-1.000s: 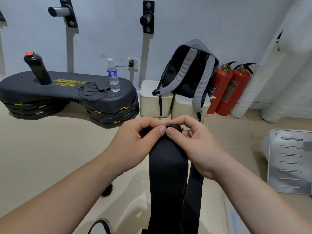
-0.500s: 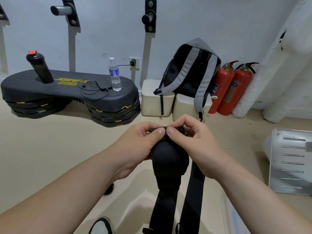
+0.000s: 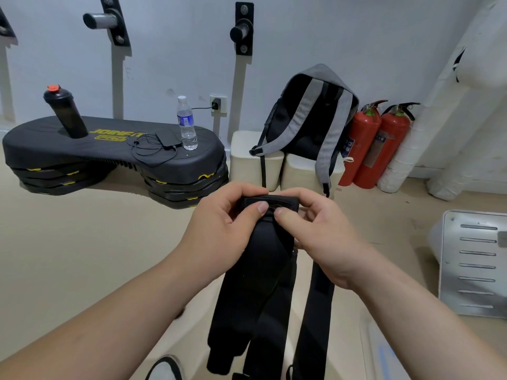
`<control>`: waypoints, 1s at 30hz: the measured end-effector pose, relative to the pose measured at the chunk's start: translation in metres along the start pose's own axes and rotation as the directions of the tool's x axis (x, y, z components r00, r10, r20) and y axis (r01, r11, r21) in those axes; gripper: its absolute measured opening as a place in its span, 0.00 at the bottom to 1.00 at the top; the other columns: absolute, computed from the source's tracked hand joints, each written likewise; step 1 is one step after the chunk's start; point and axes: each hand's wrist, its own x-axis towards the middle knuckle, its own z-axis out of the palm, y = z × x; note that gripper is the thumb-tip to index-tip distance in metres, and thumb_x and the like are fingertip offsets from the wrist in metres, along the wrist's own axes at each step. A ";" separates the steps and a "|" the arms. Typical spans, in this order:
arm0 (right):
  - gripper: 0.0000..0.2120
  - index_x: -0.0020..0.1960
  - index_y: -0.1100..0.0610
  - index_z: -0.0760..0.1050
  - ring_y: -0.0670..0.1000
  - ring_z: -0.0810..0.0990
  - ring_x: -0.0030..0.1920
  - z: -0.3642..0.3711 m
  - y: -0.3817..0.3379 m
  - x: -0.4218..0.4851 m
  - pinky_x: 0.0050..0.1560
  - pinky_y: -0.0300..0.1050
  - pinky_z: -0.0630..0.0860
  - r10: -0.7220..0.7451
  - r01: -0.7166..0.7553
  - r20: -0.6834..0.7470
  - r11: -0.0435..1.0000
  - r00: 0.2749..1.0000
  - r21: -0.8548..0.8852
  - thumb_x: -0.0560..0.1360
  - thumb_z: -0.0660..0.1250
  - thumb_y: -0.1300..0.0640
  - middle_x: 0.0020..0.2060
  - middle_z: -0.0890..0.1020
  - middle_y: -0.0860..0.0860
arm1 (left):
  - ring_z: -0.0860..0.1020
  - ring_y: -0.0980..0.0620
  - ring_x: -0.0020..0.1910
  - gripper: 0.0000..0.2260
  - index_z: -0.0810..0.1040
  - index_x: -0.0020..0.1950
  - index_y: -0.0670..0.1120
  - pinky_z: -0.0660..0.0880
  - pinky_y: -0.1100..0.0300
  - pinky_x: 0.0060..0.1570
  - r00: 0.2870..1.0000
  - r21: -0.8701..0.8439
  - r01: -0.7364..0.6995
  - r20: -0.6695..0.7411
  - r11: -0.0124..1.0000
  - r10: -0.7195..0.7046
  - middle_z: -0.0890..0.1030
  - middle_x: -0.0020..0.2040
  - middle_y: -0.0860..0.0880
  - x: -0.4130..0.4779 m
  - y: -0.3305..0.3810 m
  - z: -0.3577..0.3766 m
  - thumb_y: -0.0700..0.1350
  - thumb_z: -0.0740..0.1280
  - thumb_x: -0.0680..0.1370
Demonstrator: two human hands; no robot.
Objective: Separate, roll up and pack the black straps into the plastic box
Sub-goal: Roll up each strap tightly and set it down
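Note:
I hold a bunch of black straps (image 3: 255, 283) up in front of me, their top end folded over between my hands. My left hand (image 3: 222, 234) grips the top from the left, thumb pressed on the front. From the right, my right hand (image 3: 315, 234) pinches the same folded end, thumb meeting the left thumb. A wide padded strap hangs down the middle and a narrower webbing strap (image 3: 315, 319) hangs to its right. The straps' lower ends run out of the frame. No plastic box is clearly in view.
A black exercise platform (image 3: 115, 149) with a dark shaker bottle (image 3: 65, 113) and a water bottle (image 3: 186, 124) lies at the left. A grey backpack (image 3: 310, 119) rests on white boxes (image 3: 255, 163), next to two red fire extinguishers (image 3: 378, 144). A grey metal panel (image 3: 474, 264) stands at the right.
My hands have lifted slightly and turned the strap's top end over, so a flat folded end now shows between my thumbs. The padded strap hangs longer and looser below.

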 end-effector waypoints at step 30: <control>0.17 0.63 0.58 0.83 0.56 0.88 0.53 -0.001 -0.007 0.000 0.46 0.45 0.83 0.150 -0.162 0.071 0.964 0.986 0.213 0.80 0.70 0.48 0.55 0.87 0.59 | 0.86 0.48 0.49 0.09 0.82 0.63 0.44 0.84 0.58 0.46 0.938 -0.392 0.336 0.219 0.856 -0.268 0.87 0.51 0.42 -0.001 0.002 -0.001 0.39 0.68 0.83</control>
